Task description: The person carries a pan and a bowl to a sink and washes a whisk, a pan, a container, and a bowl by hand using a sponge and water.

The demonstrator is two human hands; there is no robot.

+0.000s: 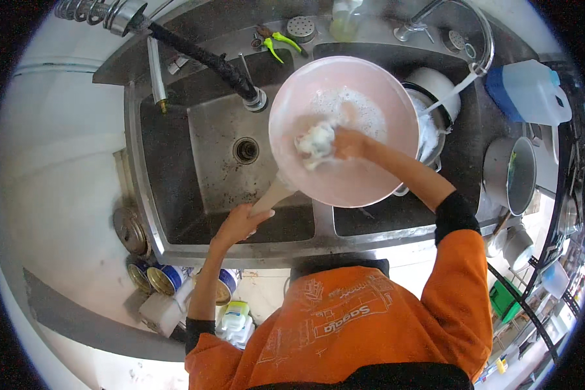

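Observation:
My left hand [241, 223] is closed around the pale handle [273, 196] of a large, round pink pan [370, 183], tilted over the divider between two sink basins. Inside the pan, my right hand [348, 144] holds a foamy, whitish scrubber or cloth [317, 141] against the surface; the foam hides its exact kind. Suds [356, 112] lie on the pan's inner face. Water [451, 92] runs from the curved faucet [487, 53] into a metal pot [436, 136] just right of the pan, in the right basin.
The left basin [214, 180] has a drain, and a black spray hose [200, 58] hangs over it. Green-handled pliers or cutters [275, 44] lie on the back ledge. A plastic jug [531, 92] and a deep metal pot [509, 175] stand at the right. Cans [163, 279] stand below at left.

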